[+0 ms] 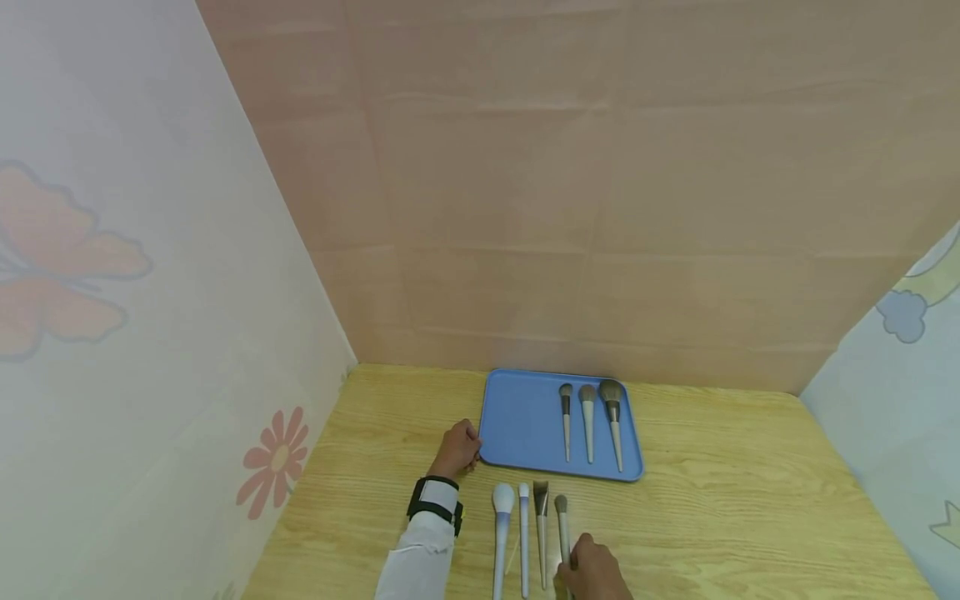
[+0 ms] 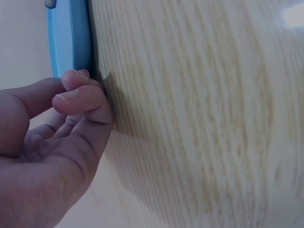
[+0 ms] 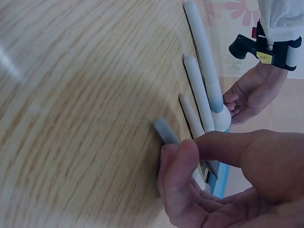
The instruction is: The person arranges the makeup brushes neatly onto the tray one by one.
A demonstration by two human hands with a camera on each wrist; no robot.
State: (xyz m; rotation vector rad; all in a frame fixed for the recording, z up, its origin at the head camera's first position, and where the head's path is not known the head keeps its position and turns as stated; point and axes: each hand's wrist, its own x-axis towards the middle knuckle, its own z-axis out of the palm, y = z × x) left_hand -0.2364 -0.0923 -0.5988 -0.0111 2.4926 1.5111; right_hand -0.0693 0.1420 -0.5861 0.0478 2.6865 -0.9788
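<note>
At the bottom of the head view, my right hand (image 1: 594,570) pinches the handle of a makeup brush (image 1: 562,522) with a small greyish head. In the right wrist view, the handle end (image 3: 165,129) pokes out past my thumb and fingertips. To its left lie a flat angled brush (image 1: 542,525), a slim white brush (image 1: 523,533) and a big fluffy white-headed brush (image 1: 502,521). My left hand (image 1: 457,448), fingers loosely curled, is right at the near-left edge of the blue tray (image 1: 517,417). In the left wrist view, its fingertips (image 2: 71,97) overlap the tray's corner.
Three brushes lie side by side at the tray's right: a small one (image 1: 566,421), a middle one (image 1: 588,421) and a large dark one (image 1: 613,421). A thin pale stick (image 1: 513,553) lies between two near brushes. Walls enclose the wooden table (image 1: 735,500) behind and at both sides.
</note>
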